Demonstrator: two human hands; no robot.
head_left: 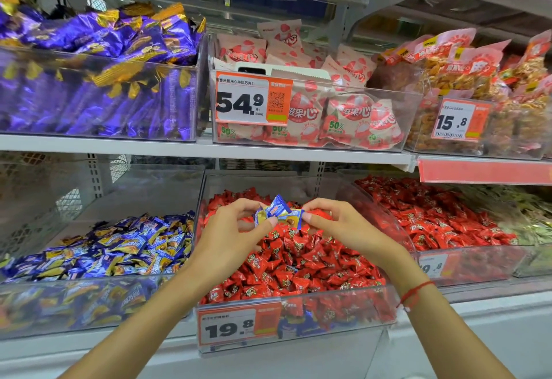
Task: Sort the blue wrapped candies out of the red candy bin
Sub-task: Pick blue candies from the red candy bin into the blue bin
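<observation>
A clear bin (298, 296) on the lower shelf is heaped with red wrapped candies (298, 268). Both my hands hover over its back half. My left hand (233, 229) pinches a small bunch of blue wrapped candies (279, 211) between thumb and fingers. My right hand (337, 223) pinches the right end of the same bunch. A few more blue wrappers show low behind the bin's front wall (301, 323). To the left stands another clear bin (89, 283) holding blue wrapped candies (119, 247).
A second bin of red candies (433, 211) stands to the right. The upper shelf carries bins of purple packs (98, 50), pink strawberry packs (328, 104) and orange snack bags (478, 80). A 19.8 price tag (236, 328) hangs on the red bin's front.
</observation>
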